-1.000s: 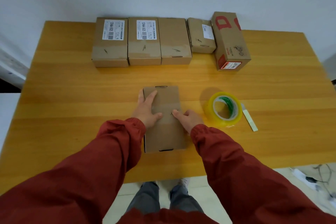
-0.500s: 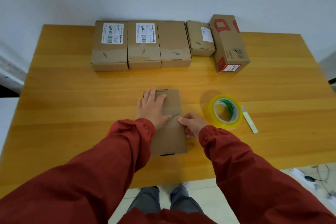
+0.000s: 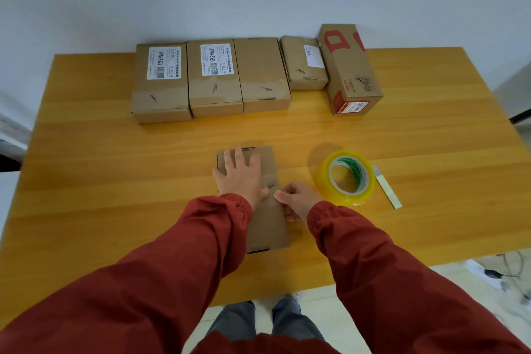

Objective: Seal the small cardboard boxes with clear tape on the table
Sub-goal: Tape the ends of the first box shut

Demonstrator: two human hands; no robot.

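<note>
A small cardboard box (image 3: 268, 227) lies lengthwise on the wooden table (image 3: 115, 181) in front of me. My left hand (image 3: 241, 178) presses flat on the far half of its top, fingers spread. My right hand (image 3: 298, 200) sits at the box's right edge, thumb on the top and fingers curled down the side. A shiny strip crosses the top near my thumbs. The roll of clear tape (image 3: 365, 190), yellowish with a green-printed core, stands just right of my right hand, untouched.
A pale flat strip-like tool (image 3: 388, 191) lies right of the tape roll. Along the far edge stand several closed boxes: two with white labels (image 3: 161, 86) (image 3: 214, 80), a plain one (image 3: 263, 75), a smaller one (image 3: 304, 66), and a taller red-printed box (image 3: 349, 66).
My left hand has slid away from me along the box top toward its far end. My right hand has shifted from the top onto the right edge.
</note>
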